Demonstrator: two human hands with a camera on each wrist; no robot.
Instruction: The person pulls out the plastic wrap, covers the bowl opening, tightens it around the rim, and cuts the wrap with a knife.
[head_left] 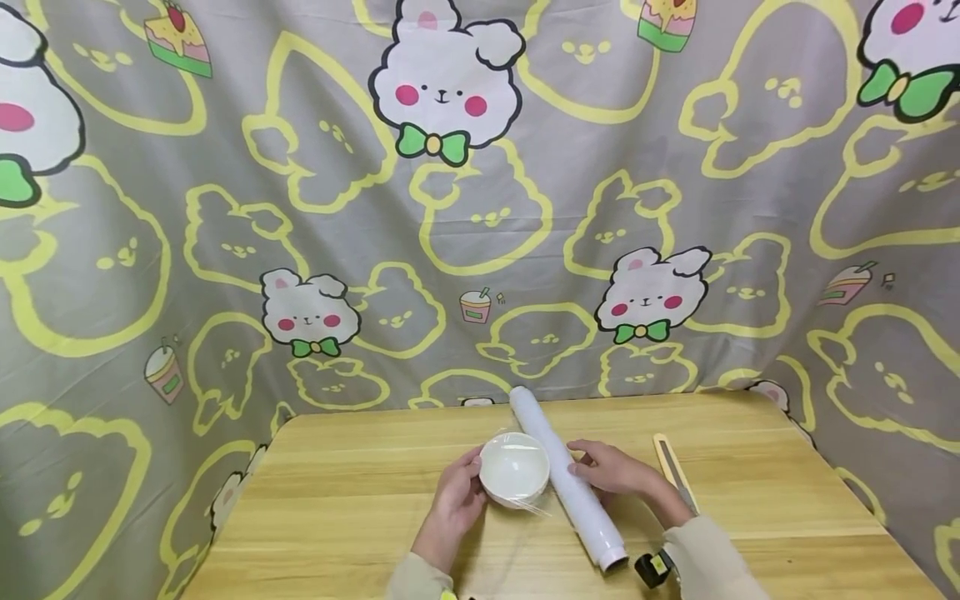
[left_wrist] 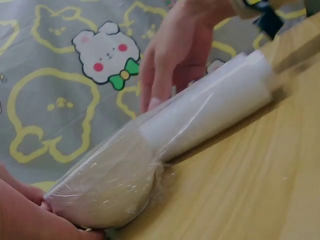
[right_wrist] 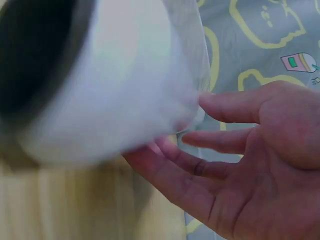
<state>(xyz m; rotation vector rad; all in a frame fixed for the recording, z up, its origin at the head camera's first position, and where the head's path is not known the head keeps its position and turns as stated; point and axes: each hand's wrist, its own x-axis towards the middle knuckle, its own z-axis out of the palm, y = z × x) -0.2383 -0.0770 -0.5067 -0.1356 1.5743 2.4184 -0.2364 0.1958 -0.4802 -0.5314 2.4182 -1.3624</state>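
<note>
A white bowl [head_left: 514, 468] has clear cling film stretched over its mouth and gathered at its near edge. My left hand [head_left: 453, 500] grips the bowl's left side at the rim. In the left wrist view the film [left_wrist: 107, 185] wraps the tilted bowl and runs on to the roll. The roll of cling film [head_left: 566, 487] lies slantwise on the table, right beside the bowl. My right hand [head_left: 611, 468] holds the roll from its right side; in the right wrist view the thumb [right_wrist: 232, 107] and fingers [right_wrist: 175, 177] reach around its edge.
A box cutter [head_left: 667, 454] with a pale yellow handle lies right of my right hand, partly under the forearm. A black device [head_left: 654, 568] sits at the right wrist. Behind the wooden table [head_left: 360, 483] hangs a grey patterned cloth [head_left: 450, 208].
</note>
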